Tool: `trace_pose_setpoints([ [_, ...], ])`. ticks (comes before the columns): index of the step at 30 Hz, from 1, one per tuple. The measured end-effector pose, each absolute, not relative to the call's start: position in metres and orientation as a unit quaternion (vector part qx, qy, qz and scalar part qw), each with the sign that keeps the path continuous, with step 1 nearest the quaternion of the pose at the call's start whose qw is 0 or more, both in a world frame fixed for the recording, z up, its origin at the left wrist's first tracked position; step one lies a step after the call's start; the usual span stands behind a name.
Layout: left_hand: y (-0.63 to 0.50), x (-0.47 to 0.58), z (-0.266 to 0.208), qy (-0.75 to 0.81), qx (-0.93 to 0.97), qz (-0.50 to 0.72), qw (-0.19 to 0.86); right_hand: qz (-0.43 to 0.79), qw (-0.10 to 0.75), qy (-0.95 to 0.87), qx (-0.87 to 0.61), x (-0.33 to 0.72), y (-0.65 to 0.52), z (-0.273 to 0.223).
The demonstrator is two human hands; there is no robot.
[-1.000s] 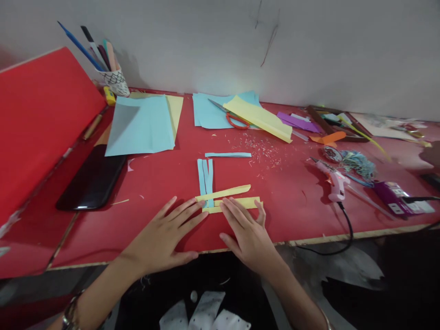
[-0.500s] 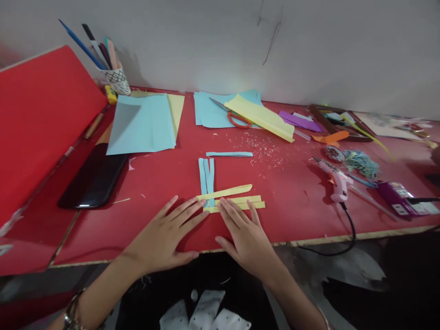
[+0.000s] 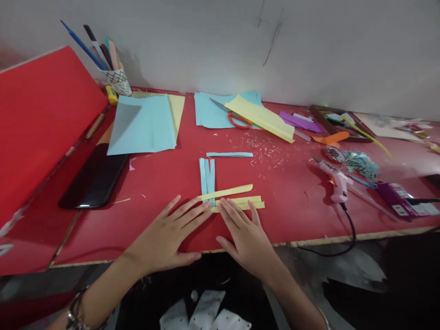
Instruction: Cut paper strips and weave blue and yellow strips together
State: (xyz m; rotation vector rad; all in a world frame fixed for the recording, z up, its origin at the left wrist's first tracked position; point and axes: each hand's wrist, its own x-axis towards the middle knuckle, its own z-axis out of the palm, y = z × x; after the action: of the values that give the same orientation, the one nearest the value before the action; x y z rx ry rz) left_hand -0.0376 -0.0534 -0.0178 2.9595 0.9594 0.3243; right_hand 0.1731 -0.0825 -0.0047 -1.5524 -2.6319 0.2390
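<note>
Several upright blue paper strips (image 3: 207,176) lie side by side on the red table, crossed at their lower ends by yellow paper strips (image 3: 240,204). One yellow strip (image 3: 233,189) slants a little above the others. My left hand (image 3: 172,229) lies flat with fingers spread, its fingertips over the left ends of the yellow strips and the foot of the blue ones. My right hand (image 3: 244,233) is also stretched out, fingertips resting on the lower yellow strips just right of the crossing. A single blue strip (image 3: 229,155) lies crosswise farther back.
Behind lie blue sheets (image 3: 142,123), red-handled scissors (image 3: 239,121) and a folded yellow sheet (image 3: 261,118). A black phone (image 3: 94,178) and pen cup (image 3: 118,81) are left. A pink glue gun (image 3: 338,183), its cord and a purple box (image 3: 400,199) sit right.
My left hand has slid slightly to the right, its fingertips now covering more of the yellow strips' left ends. My right hand has hardly moved.
</note>
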Motion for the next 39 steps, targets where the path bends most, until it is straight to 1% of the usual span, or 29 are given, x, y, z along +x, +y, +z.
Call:
trace_pose_setpoints([
  [12,-0.053,-0.033,-0.015,0.324,0.942,0.065,0.060,0.067,0.048,-0.858,-0.507,0.172,-0.083,-0.004],
  [18,-0.053,-0.033,-0.016,0.316,0.944,0.086,0.039,0.073,0.044,-0.857,-0.507,0.172,-0.083,-0.003],
  [25,-0.053,-0.033,-0.017,0.323,0.943,0.072,0.042,0.076,0.047,-0.856,-0.510,0.172,-0.082,-0.003],
  [33,-0.054,-0.034,-0.019,0.313,0.945,0.092,0.029,0.033,0.093,-0.853,-0.513,0.169,-0.077,0.001],
  [39,-0.053,-0.033,-0.016,0.315,0.945,0.076,0.051,0.066,0.064,-0.841,-0.533,0.160,-0.066,-0.001],
])
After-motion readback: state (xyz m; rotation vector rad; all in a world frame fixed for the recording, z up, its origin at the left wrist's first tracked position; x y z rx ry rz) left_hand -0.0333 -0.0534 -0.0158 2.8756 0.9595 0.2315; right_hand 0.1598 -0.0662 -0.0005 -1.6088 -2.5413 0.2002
